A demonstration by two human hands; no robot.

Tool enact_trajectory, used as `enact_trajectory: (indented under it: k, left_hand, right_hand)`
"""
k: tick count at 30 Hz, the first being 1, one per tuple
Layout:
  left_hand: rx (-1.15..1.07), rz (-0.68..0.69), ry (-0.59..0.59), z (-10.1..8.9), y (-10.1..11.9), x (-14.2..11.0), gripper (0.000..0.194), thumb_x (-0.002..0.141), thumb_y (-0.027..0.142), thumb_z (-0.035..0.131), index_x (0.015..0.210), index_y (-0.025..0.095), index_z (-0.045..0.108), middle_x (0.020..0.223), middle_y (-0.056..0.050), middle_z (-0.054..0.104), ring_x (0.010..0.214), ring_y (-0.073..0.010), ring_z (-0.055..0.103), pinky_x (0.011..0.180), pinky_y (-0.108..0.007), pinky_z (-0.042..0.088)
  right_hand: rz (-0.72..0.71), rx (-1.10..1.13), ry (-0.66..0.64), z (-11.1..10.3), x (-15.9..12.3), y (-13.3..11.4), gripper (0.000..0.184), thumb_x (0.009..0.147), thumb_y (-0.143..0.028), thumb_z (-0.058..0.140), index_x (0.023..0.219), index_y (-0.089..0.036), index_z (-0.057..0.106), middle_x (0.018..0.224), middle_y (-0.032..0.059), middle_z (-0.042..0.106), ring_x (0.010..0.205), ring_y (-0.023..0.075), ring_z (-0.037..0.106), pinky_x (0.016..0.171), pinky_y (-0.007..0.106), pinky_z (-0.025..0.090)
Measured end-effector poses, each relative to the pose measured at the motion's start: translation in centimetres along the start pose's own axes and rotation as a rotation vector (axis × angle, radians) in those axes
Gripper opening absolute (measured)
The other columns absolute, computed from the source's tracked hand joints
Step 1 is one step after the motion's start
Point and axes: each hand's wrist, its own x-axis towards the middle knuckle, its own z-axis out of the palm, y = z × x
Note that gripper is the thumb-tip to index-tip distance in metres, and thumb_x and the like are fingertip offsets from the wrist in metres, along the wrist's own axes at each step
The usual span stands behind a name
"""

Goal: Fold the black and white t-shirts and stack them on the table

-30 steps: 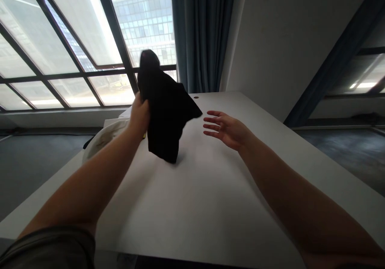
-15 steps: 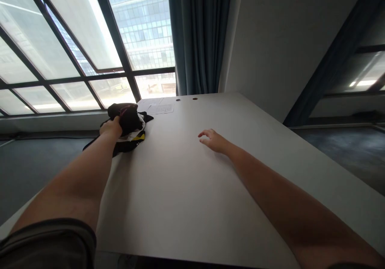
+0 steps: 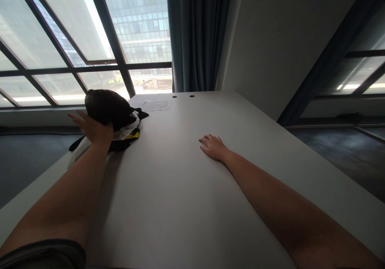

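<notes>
My left hand (image 3: 94,129) is at the table's far left, against a dark bunched garment (image 3: 105,106) that sits a little above a pile of clothes (image 3: 128,133) in white, yellow and black. Most of its fingers are hidden in the dark cloth; one finger sticks out to the left. My right hand (image 3: 212,146) lies flat and open on the white table (image 3: 186,189), palm down, holding nothing, well to the right of the pile.
A sheet of paper (image 3: 156,105) lies at the far edge of the table next to two small round holes (image 3: 183,96). Behind are large windows (image 3: 90,40), a blue-grey curtain (image 3: 195,36) and a wall on the right. Part of the clothes hangs over the left edge.
My left hand swung the black garment from mid-air over the table down onto the pile at the left, and now has the dark bundle slightly raised. My right hand dropped flat onto the table.
</notes>
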Motion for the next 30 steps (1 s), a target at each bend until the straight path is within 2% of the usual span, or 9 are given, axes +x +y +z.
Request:
enact_trajectory:
  k: [3,5,6,8,11,15,19,25,30]
  left_hand:
    - [0.075,0.425,-0.027,-1.1,0.6,2.0,0.069,0.094,0.021,0.064,0.16,0.02,0.044,0.179,-0.012,0.007,0.164,-0.0387,0.005,0.127,-0.068,0.015]
    - [0.149,0.57,-0.168,-0.8,0.7,2.9,0.051,0.098,0.019,0.057,0.148,0.022,0.06,0.177,-0.007,0.023,0.163,-0.0353,0.013,0.128,-0.065,0.017]
    - [0.185,0.527,-0.251,-0.4,0.6,3.2,0.049,0.1,0.023,0.056,0.148,0.02,0.061,0.175,-0.01,0.028,0.161,-0.0367,0.019,0.126,-0.065,0.021]
    - [0.253,0.301,-0.4,0.8,0.0,3.7,0.06,0.102,0.039,0.057,0.157,0.015,0.051,0.173,-0.018,0.03,0.156,-0.0435,0.028,0.121,-0.067,0.03]
    - [0.281,0.091,-0.485,2.8,-1.8,3.2,0.084,0.099,0.059,0.057,0.168,0.017,0.032,0.174,-0.022,0.022,0.156,-0.0481,0.028,0.12,-0.067,0.032]
    - [0.189,0.1,-0.377,4.7,-4.1,0.4,0.087,0.099,0.061,0.052,0.17,0.017,0.027,0.176,-0.021,0.018,0.159,-0.0444,0.021,0.126,-0.064,0.022]
    - [0.139,0.056,-0.32,5.2,-4.2,-2.2,0.09,0.098,0.059,0.053,0.17,0.013,0.025,0.175,-0.026,0.016,0.159,-0.0475,0.021,0.127,-0.066,0.018]
    - [0.052,0.081,-0.14,2.6,-2.7,-4.4,0.08,0.099,0.048,0.053,0.167,0.014,0.029,0.174,-0.026,0.015,0.16,-0.0462,0.016,0.125,-0.07,0.018]
    - [0.007,0.097,-0.044,0.7,-3.8,-4.1,0.075,0.1,0.045,0.054,0.167,0.019,0.03,0.173,-0.023,0.017,0.16,-0.0438,0.017,0.125,-0.066,0.026]
  right_hand:
    - [-0.017,0.008,0.011,0.2,0.3,0.2,0.053,0.104,-0.042,0.049,0.154,-0.026,0.055,0.161,0.0147,0.046,0.148,0.0326,0.042,0.125,0.061,0.024]
    - [-0.025,0.006,0.015,0.3,0.5,0.3,0.053,0.103,-0.042,0.049,0.153,-0.026,0.057,0.16,0.0145,0.047,0.147,0.0324,0.043,0.124,0.061,0.025]
    - [-0.028,0.004,0.016,0.4,0.5,0.4,0.052,0.103,-0.042,0.049,0.152,-0.026,0.057,0.16,0.0145,0.047,0.146,0.0324,0.043,0.124,0.06,0.025]
    - [-0.034,0.003,0.022,0.5,0.6,0.5,0.051,0.103,-0.042,0.049,0.151,-0.026,0.058,0.16,0.0144,0.048,0.146,0.0323,0.044,0.124,0.061,0.025]
    - [-0.039,0.013,0.028,0.5,0.6,0.7,0.051,0.103,-0.043,0.049,0.151,-0.026,0.059,0.16,0.0138,0.048,0.147,0.0319,0.044,0.125,0.06,0.025]
    - [-0.051,0.017,0.02,0.5,0.7,0.8,0.051,0.103,-0.043,0.05,0.15,-0.026,0.059,0.16,0.0131,0.048,0.148,0.0303,0.043,0.125,0.057,0.026]
    - [-0.045,0.017,0.018,0.4,0.7,0.7,0.051,0.103,-0.043,0.05,0.151,-0.027,0.059,0.161,0.0129,0.048,0.147,0.0306,0.044,0.125,0.059,0.025]
    - [-0.06,0.012,0.009,0.4,0.5,0.8,0.05,0.104,-0.041,0.05,0.151,-0.027,0.059,0.161,0.0129,0.048,0.148,0.0293,0.043,0.126,0.056,0.025]
    - [-0.07,0.025,0.012,0.5,0.4,1.0,0.051,0.104,-0.04,0.049,0.151,-0.025,0.059,0.162,0.0137,0.047,0.149,0.03,0.043,0.126,0.058,0.024]
